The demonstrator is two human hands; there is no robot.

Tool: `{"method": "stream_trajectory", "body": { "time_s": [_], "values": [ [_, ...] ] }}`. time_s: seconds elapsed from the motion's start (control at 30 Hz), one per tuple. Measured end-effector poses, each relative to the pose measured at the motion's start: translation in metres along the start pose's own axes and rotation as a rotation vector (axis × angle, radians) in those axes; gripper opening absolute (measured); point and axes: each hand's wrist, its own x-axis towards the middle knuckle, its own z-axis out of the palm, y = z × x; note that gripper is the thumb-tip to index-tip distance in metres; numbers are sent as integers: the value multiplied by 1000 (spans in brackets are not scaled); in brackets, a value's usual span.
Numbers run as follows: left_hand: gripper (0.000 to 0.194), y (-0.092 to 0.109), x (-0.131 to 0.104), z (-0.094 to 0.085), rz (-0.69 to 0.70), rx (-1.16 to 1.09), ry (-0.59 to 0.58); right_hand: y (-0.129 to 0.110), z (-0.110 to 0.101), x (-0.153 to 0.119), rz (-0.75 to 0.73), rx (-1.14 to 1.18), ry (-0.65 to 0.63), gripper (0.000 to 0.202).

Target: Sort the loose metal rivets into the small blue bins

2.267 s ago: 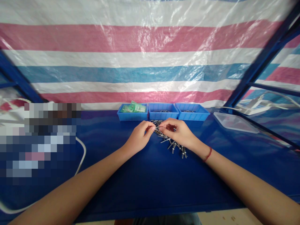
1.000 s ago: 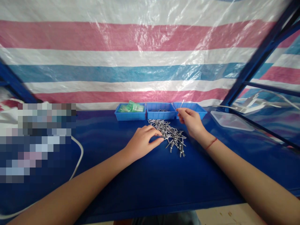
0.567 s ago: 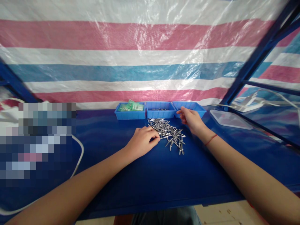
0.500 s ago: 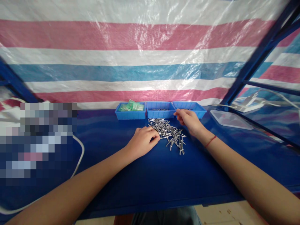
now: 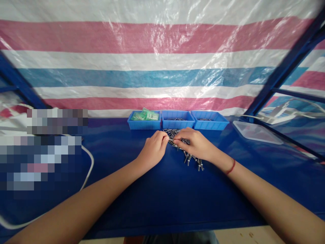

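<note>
Above a pile of silver blind rivets point(image 5: 188, 157) on the blue table, both of my hands meet. My left hand point(image 5: 153, 148) is closed, thumb against forefinger, on one end of a single rivet point(image 5: 171, 139). The fingertips of my right hand point(image 5: 196, 144) pinch the same rivet from the other side. My right hand covers part of the pile. Just behind the pile, the middle blue bin point(image 5: 177, 124) holds some rivets, and the right blue bin point(image 5: 210, 125) has a few in it.
Green packets point(image 5: 146, 115) fill the left blue bin point(image 5: 144, 125). A translucent lid point(image 5: 257, 132) lies at the right, near a white power strip point(image 5: 278, 115). A white cable point(image 5: 90, 166) runs along the left. Blue frame posts point(image 5: 276, 78) and a striped sheet point(image 5: 162, 78) stand behind.
My right hand has come from in front of the right bin leftward and down to my left hand, and now grips the rivet there. The view has shifted slightly.
</note>
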Motion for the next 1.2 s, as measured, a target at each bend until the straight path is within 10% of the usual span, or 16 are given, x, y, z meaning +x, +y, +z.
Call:
{"method": "stream_trajectory", "body": {
  "time_s": [0.37, 1.2],
  "values": [
    [10, 0, 3, 1, 49, -246, 118, 4, 8, 1, 165, 347, 29, 28],
    [7, 3, 4, -2, 60, -235, 196, 1, 10, 2, 258, 370, 160, 18]
  ]
}}
